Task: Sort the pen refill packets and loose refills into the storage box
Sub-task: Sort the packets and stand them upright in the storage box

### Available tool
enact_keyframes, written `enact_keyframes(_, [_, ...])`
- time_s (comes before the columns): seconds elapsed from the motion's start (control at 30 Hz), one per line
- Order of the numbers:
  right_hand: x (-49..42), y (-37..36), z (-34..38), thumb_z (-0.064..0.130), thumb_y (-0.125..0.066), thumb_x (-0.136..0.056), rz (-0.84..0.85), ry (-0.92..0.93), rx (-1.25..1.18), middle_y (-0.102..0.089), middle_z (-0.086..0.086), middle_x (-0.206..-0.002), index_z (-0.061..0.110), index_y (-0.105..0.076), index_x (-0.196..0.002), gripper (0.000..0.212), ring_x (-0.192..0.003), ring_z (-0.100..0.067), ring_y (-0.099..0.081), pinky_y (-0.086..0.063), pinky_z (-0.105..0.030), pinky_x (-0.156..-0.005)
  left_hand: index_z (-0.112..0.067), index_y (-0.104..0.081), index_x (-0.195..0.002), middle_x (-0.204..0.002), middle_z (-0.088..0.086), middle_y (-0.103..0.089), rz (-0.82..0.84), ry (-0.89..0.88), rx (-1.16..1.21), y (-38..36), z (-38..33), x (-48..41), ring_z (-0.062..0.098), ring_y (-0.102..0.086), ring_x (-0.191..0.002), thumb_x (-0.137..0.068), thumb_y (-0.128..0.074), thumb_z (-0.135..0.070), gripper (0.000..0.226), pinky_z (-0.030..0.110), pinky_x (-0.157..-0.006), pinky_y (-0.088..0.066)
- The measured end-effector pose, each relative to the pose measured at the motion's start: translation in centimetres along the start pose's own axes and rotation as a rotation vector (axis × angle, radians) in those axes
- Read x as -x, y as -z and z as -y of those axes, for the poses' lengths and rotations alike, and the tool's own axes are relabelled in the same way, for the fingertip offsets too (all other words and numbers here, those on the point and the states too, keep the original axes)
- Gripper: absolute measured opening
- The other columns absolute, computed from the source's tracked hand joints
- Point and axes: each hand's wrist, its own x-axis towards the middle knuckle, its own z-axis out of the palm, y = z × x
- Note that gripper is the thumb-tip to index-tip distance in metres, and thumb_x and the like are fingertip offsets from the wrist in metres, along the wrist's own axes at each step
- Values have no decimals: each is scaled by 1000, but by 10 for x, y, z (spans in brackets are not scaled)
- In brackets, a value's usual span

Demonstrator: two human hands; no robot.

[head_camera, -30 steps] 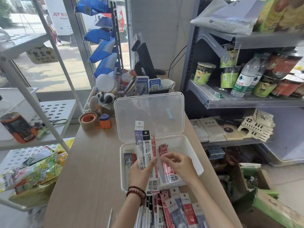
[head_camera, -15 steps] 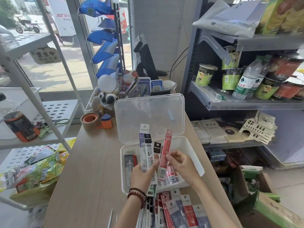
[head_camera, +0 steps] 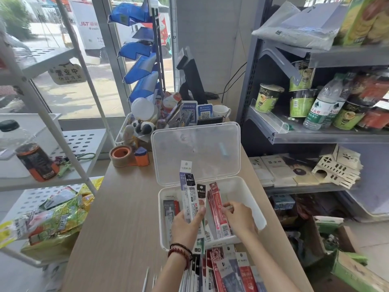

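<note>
A pale wooden surface point(head_camera: 117, 218) runs through a small shop, with a white rack point(head_camera: 80, 148) and a window to the left and grey shelves point(head_camera: 315, 135) of cup noodles and water bottles to the right. A clear storage box point(head_camera: 254, 197) sits mid-surface, its lid point(head_camera: 195, 150) standing open. The left hand point(head_camera: 187, 226), beaded bracelets at the wrist, grips a fan of refill packets point(head_camera: 189, 197) upright over the box. The right hand point(head_camera: 240, 218) reaches into the box, fingers curled round red refill packets point(head_camera: 219, 209). More packets point(head_camera: 227, 268) lie piled at the near edge, and loose refills point(head_camera: 145, 281) lie left of them. A wide stretch of wood runs left of the box. The box's right side sits near the surface's right edge.
</note>
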Motion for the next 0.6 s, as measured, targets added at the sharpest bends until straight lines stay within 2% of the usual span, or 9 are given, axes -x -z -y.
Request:
enact_keyframes(0.1, [2, -1, -1, 27, -59, -96, -7, -21, 25, -69, 7, -90, 20, -69, -110, 18, -67, -3, -64, -43, -17, -52, -28, -63, -94, -89, -15, -70, 7, -9, 12, 0, 0, 0, -5, -67, -76, -79, -71, -37, 18, 14, -65, -49])
enact_keyframes(0.17, [3, -1, 0, 25, -60, -96, -23, -37, 40, -70, 6, -90, 18, -69, -109, 17, -66, -6, -65, -44, -18, -51, -30, -62, -90, -83, -17, -69, 11, -12, 21, 0, 0, 0, -8, -66, -69, -80, -71, -35, 14, 7, -55, -48])
enact_keyframes(0.23, [3, -1, 0, 24, -62, -95, -22, -51, 35, -72, 5, -90, 18, -69, -108, 16, -70, -9, -68, -53, -24, -57, -29, -63, -90, -76, -18, -69, 17, -12, 36, 0, 0, 0, -12, -65, -64, -80, -71, -33, 14, 4, -48, -45])
enact_keyframes(0.3, [3, -2, 0, 25, -63, -94, -17, -66, 19, -72, 4, -88, 17, -69, -105, 14, -71, -12, -70, -59, -33, -65, -28, -64, -90, -70, -20, -70, 19, -15, 36, 0, 1, 0, -12, -65, -64, -79, -71, -33, 14, 3, -48, -44])
enact_keyframes(0.37, [3, -2, 0, 26, -65, -93, -28, -71, 8, -72, 4, -86, 17, -69, -102, 14, -70, -13, -70, -60, -36, -67, -29, -64, -88, -70, -21, -70, 22, -17, 35, 0, 2, 0, -11, -65, -64, -79, -71, -33, 13, 4, -48, -45])
enact_keyframes(0.47, [4, -1, 1, 26, -66, -92, -45, -74, -3, -70, 2, -89, 14, -66, -104, 17, -74, -13, -69, -60, -37, -70, -30, -64, -88, -80, -14, -72, 30, -10, 28, 0, 2, -1, -8, -66, -67, -78, -70, -37, 14, 9, -56, -47])
enact_keyframes(0.6, [7, 3, 3, 27, -68, -91, -74, -34, -40, -67, 5, -89, 15, -63, -107, 21, -77, -10, -66, -58, -31, -72, -27, -65, -93, -89, -11, -72, 10, 24, 102, 4, -3, -2, 6, -69, -82, -76, -73, -37, 21, 19, -67, -51])
